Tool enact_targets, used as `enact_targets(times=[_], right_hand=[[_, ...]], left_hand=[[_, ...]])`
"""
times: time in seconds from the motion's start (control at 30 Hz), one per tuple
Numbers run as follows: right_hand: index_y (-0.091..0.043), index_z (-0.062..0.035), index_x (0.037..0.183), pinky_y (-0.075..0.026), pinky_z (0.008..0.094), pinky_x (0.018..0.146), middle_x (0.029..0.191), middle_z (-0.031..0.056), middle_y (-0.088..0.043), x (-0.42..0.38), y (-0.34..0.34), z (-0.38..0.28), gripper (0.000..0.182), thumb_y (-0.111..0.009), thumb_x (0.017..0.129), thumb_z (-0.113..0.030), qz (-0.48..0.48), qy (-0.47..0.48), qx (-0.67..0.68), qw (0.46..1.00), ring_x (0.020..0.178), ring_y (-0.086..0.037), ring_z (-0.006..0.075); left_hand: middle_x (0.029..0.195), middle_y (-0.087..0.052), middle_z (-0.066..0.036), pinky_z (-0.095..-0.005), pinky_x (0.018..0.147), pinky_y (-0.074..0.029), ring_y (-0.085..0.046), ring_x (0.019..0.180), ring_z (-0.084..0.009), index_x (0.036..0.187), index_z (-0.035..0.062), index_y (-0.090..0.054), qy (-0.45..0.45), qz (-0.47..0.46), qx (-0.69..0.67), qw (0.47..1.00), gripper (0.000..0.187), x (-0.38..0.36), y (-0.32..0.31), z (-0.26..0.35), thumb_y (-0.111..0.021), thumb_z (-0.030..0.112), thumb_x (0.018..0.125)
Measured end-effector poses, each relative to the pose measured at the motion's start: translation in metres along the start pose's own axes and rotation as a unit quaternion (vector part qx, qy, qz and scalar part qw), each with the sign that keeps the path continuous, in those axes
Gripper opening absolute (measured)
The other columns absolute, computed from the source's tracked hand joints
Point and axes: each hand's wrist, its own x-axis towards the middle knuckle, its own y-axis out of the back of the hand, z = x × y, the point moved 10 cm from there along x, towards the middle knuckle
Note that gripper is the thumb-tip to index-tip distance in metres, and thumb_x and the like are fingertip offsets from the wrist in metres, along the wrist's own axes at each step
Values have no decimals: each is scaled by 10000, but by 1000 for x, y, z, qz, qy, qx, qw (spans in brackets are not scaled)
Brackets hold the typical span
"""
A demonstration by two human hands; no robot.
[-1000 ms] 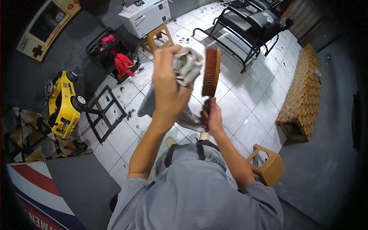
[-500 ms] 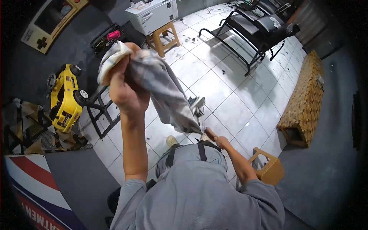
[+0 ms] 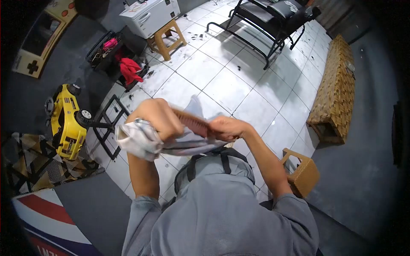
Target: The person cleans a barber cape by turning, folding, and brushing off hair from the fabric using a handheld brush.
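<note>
My left hand (image 3: 159, 118) is closed on a bunched pale grey and white cloth (image 3: 139, 140), whose folds spill over the fingers and stretch toward the right. In my right hand (image 3: 228, 128) is the end of a brown brush (image 3: 193, 123), its row of bristles showing. The brush spans the gap between both hands and lies against or just above the cloth; exact contact is blurred by motion. Both hands are in front of my waist.
A yellow toy car (image 3: 70, 121) and a black metal frame (image 3: 106, 128) are on the left. Beside my right arm stands a tan stool (image 3: 301, 173); beyond it is a woven bench (image 3: 333, 91). A black reclining chair (image 3: 269, 25) stands ahead on tiles with dark scraps.
My left hand has lowered with the cloth, which hung stretched downward before. My right hand has risen with the brush, bringing both hands close together. The view has shifted slightly.
</note>
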Motion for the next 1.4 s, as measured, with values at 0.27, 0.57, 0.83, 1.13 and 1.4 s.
enact_targets(times=[0.27, 0.57, 0.83, 1.13, 1.4], right_hand=[[-612, -17, 670, -457, 339, 418, 578, 136, -597, -30, 151, 226, 549, -507, 823, -534, 313, -237, -534, 749, 478, -597, 202], [-545, -17, 844, -418, 274, 430, 622, 32, -533, -42, 118, 59, 308, -625, 819, -314, 474, 9, -285, 833, 537, -543, 111], [-477, 5, 1156, -429, 234, 811, 1019, 48, -556, -30, -19, -75, 491, -694, 716, -25, 246, 314, -55, 916, 918, -535, 115], [-502, -45, 803, -346, 179, 549, 736, -54, -457, -61, 10, -83, 88, -576, 848, -29, 423, 348, -90, 832, 640, -415, 31], [-529, -26, 812, -361, 178, 569, 700, -54, -456, -53, -6, -98, 117, -635, 816, -74, 470, 311, -136, 815, 630, -429, 34]], left_hand=[[390, -297, 2, -264, 331, -140, -257, 315, -95, 407, 94, -316, -84, 185, 12, 979, 455, -47, 27, 39, -614, 237, 720], [700, -359, -26, -233, 592, -252, -329, 645, -131, 675, 41, -413, 61, 403, 96, 908, 372, -64, 42, -31, -463, 410, 677], [918, -537, -53, -231, 758, -400, -516, 839, -118, 1002, -1, -524, 182, 420, 46, 888, 296, -84, 27, -83, -456, 94, 731], [832, -559, -9, -208, 658, -405, -487, 740, -63, 999, 4, -543, 192, 588, 256, 743, 149, -185, 62, -27, -495, 72, 875], [702, -527, -11, -198, 588, -374, -445, 645, -63, 924, -9, -579, 112, 587, 458, 658, 96, -184, 74, 27, -524, 50, 873]])
